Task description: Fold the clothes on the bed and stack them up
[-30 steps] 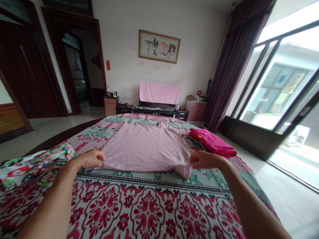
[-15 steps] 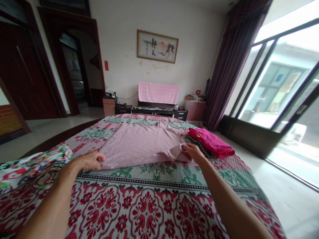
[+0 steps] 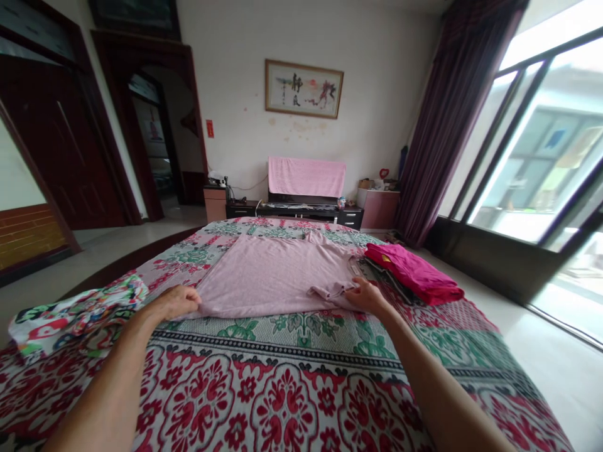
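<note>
A pale pink T-shirt (image 3: 273,273) lies spread flat on a patterned bedspread (image 3: 282,389). My left hand (image 3: 180,301) is closed on the shirt's near left corner, its fingers curled together over the fabric edge. At the near right side, my right hand (image 3: 365,295) pinches the cloth around the sleeve and neck area. Small folds bunch up just left of those fingers. A sleeve sticks out from the shirt's far edge.
Right of the shirt sits a stack of folded clothes (image 3: 414,273), bright pink on top. A crumpled multicoloured garment (image 3: 80,317) lies at the left. Beyond the bed stands a low black cabinet (image 3: 351,218) with a pink towel (image 3: 306,176) above it.
My right hand has lowered the lifted fold of the shirt toward the bed. The left fingers have closed more tightly at the corner. The view has turned slightly left.
</note>
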`<state>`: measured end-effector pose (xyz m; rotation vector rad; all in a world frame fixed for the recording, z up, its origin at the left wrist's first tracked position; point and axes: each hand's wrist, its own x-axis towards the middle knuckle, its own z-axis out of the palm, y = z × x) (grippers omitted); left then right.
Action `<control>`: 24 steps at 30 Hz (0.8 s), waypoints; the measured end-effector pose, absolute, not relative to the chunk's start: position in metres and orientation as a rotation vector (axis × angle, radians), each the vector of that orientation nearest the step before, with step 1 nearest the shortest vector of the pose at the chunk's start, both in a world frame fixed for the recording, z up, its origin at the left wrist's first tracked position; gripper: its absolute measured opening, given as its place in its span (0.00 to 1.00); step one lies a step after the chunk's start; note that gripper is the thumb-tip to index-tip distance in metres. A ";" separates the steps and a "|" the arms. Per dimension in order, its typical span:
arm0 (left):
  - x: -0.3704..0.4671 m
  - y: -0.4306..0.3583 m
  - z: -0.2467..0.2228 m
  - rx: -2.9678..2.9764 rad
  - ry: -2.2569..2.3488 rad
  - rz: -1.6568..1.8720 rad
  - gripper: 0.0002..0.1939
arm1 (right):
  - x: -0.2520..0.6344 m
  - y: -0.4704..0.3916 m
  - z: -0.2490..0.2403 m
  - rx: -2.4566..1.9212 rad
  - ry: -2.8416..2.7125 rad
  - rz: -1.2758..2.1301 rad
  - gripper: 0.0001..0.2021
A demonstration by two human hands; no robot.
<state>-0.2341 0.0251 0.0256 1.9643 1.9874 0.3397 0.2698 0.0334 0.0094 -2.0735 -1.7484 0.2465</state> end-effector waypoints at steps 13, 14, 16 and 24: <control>-0.246 0.016 0.032 1.912 1.935 0.166 0.15 | 0.276 0.047 0.011 -2.062 -1.972 0.252 0.13; -0.246 0.019 0.032 1.917 1.941 0.163 0.13 | 0.279 0.046 0.012 -2.037 -1.917 0.297 0.13; -0.247 0.027 0.032 1.921 1.900 0.271 0.10 | 0.282 0.046 0.014 -1.955 -1.817 0.346 0.12; -0.225 0.076 0.032 1.626 1.981 1.158 0.23 | 0.283 0.061 0.015 -1.746 -1.297 0.146 0.19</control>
